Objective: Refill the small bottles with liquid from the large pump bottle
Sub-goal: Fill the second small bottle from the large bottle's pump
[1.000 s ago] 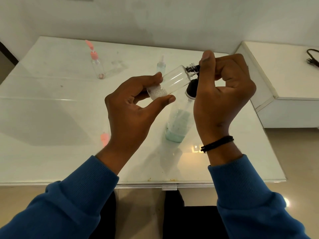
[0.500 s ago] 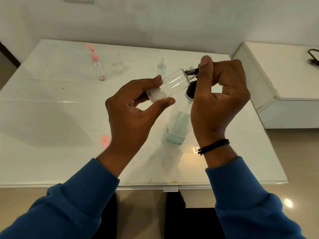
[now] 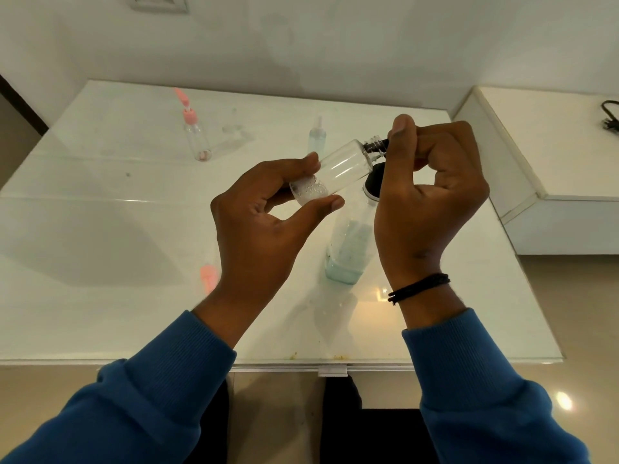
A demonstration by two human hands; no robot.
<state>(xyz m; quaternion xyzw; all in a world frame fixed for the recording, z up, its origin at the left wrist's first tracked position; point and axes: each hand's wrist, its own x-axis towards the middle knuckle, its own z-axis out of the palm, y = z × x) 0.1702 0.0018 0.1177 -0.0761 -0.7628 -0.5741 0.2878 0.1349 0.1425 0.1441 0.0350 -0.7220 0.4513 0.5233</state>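
Centre frame: left hand (image 3: 264, 226) pinches the base of a small clear bottle (image 3: 338, 172) between thumb and fingertips, bottle tilted with its neck up toward the right, foamy liquid pooled at the low end, mostly empty otherwise. Right hand (image 3: 432, 192) has its grip curled tight around the black pump nozzle (image 3: 380, 145), whose tip sits at or just inside the bottle mouth; can't tell how deep. Large pump bottle (image 3: 351, 249) stands on the white surface (image 3: 100, 229) just below the hands, low blue-green liquid in its bottom, its black collar (image 3: 373, 182) touching or just under the small bottle. Judgement: fill step is under way, far from done. To do it well: keep nozzle tip inside the neck before each stroke, hold the tilt steady so liquid runs down the wall and foams less, short pump strokes, brace the big bottle so it doesn't tip. Pinch on the base is light; slip risk when pressing. Upper left of frame: pink-capped bottle (image 3: 196, 135) on the surface, another small bottle (image 3: 316, 139) upper centre, a pink cap (image 3: 208, 277) lower left of the hands.
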